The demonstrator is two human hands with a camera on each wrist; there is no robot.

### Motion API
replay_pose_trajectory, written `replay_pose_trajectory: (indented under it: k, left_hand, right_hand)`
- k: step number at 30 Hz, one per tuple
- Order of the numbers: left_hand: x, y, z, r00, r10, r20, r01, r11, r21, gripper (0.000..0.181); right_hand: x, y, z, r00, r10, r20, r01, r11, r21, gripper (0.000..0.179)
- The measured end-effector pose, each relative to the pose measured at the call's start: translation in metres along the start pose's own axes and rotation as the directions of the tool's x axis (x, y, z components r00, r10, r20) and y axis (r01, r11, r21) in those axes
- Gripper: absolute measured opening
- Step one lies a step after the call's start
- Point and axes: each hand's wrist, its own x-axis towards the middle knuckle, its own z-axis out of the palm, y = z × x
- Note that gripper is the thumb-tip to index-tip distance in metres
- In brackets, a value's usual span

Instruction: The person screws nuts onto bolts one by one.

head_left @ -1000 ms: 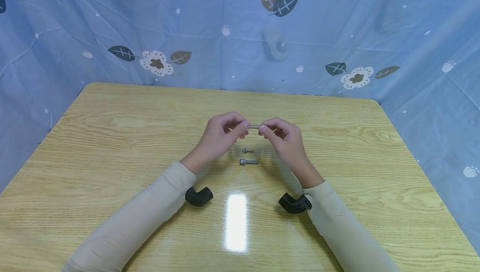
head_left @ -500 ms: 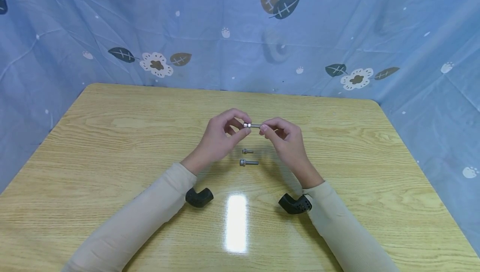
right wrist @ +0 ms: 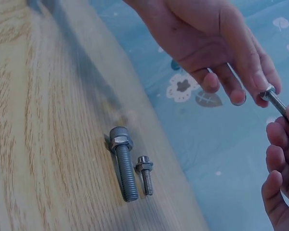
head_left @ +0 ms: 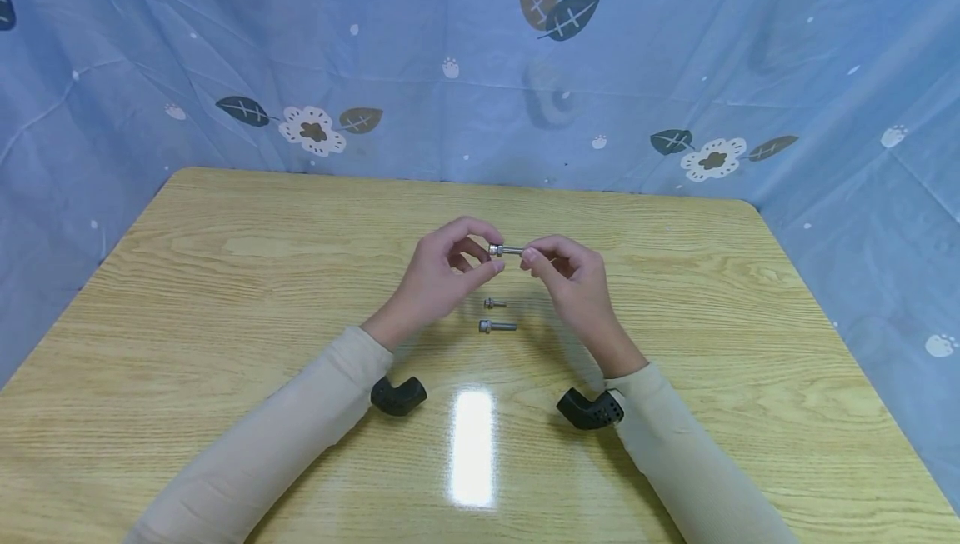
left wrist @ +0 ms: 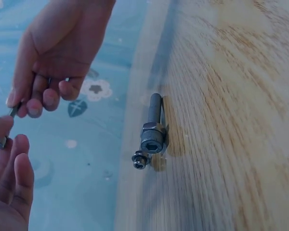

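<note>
A metal bolt (head_left: 512, 250) with a hex nut (right wrist: 267, 92) on it is held level above the table. My right hand (head_left: 567, 273) pinches its threaded end between thumb and fingers. At the other end, thumb and index finger of my left hand (head_left: 448, 265) curl around the bolt's head and nut, which show between them in the head view. In the right wrist view those fingertips meet at the nut and hide the head. Below the hands, a small bolt (head_left: 495, 303) and a larger bolt (head_left: 498, 326) lie side by side, each carrying a nut.
The wooden table (head_left: 225, 302) reaches back to a blue patterned cloth (head_left: 450, 127). A black curved piece (head_left: 399, 396) sits at the left wrist and another black piece (head_left: 590, 408) at the right. Light glares off the tabletop nearer the body.
My left thumb and index finger have parted, so the bolt's head and nut now show between them. The nut has turned slightly. My right hand keeps its pinch, almost still.
</note>
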Motion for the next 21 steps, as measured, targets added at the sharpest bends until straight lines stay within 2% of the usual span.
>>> replay_pose_trajectory:
  k: [3, 8, 15, 21]
  left_hand:
    - [-0.0008, -0.0002, 0.0008, 1.0, 0.006, -0.006, -0.006, 1.0, 0.019, 0.016]
    - [-0.0025, -0.0006, 0.0013, 0.999, -0.04, -0.01, 0.04, 0.999, 0.032, 0.011]
    - [-0.0043, -0.0032, 0.0019, 0.995, -0.094, 0.02, 0.093, 0.995, 0.031, 0.018]
    - [-0.0055, -0.0071, 0.0031, 1.0, -0.008, 0.001, 0.008, 0.999, 0.04, 0.021]
  right_hand:
    - [-0.0009, 0.0003, 0.0002, 1.0, -0.003, 0.01, 0.002, 1.0, 0.013, 0.017]
    - [-0.0026, 0.0008, 0.0011, 1.0, -0.015, 0.016, 0.014, 1.0, 0.024, 0.014]
    - [-0.0046, 0.0044, 0.002, 0.999, -0.029, 0.018, 0.029, 0.999, 0.018, 0.016]
    - [-0.0063, 0.0044, 0.0023, 0.999, -0.032, 0.006, 0.032, 0.999, -0.004, 0.019]
